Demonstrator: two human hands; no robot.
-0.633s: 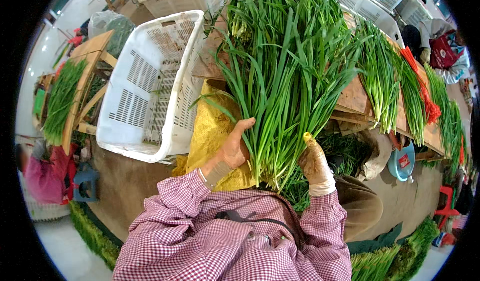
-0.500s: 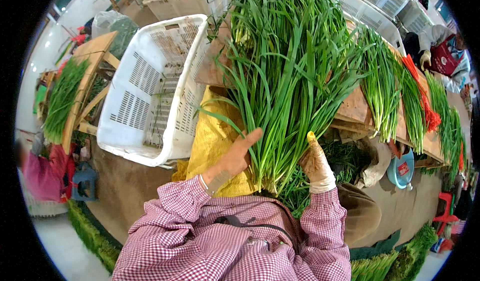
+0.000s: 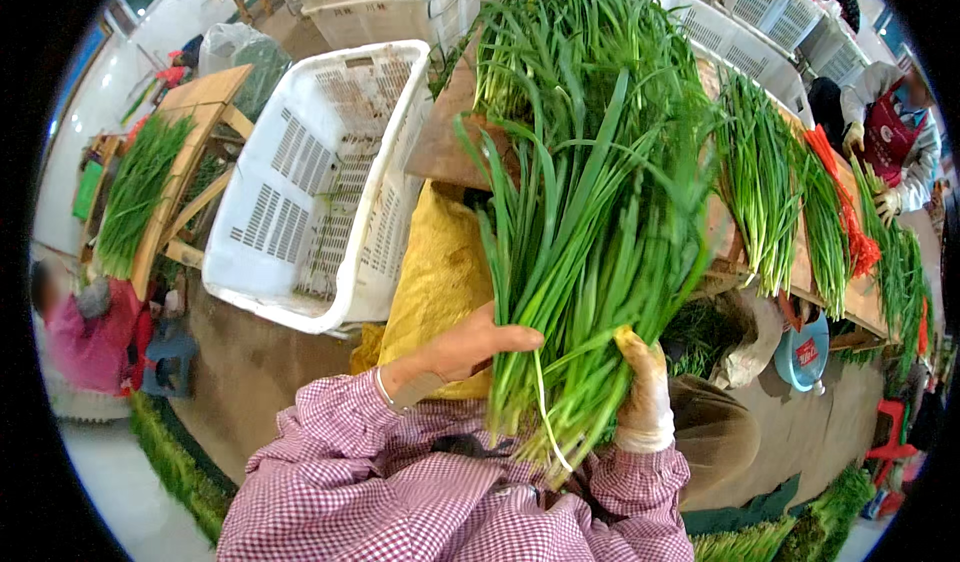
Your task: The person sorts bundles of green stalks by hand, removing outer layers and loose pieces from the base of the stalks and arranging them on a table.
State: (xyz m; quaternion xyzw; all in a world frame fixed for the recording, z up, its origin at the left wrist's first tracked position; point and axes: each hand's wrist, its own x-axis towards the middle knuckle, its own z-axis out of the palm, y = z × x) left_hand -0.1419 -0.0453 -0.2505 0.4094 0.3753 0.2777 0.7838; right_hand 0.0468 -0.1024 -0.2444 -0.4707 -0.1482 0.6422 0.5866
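Note:
A large bunch of garlic chives (image 3: 575, 307) hangs in front of me, with its green leaf tips pointing away and its pale ends near my body. My bare left hand (image 3: 465, 347) grips its left side, the thumb lying over the stems and the fingers hidden behind. On the other side my right hand (image 3: 642, 387), in a whitish glove with a yellow thumb tip, is closed round the stems. One pale stalk (image 3: 545, 407) crosses the lower stems. Beyond the bunch, a thick heap of chives (image 3: 580, 32) covers the wooden table (image 3: 450, 127).
A white perforated crate (image 3: 270, 207) stands left, beside a yellow sack (image 3: 440, 272). More chives (image 3: 760, 202) and red ties (image 3: 840, 202) lie along the right-hand bench. A blue basin (image 3: 800, 357) sits below it. Co-workers sit far left and stand far right.
The bunch has come nearer my body and its leaves have swung away from the heap. Both hands moved with it, slightly lower. A pale stalk now shows across the stems.

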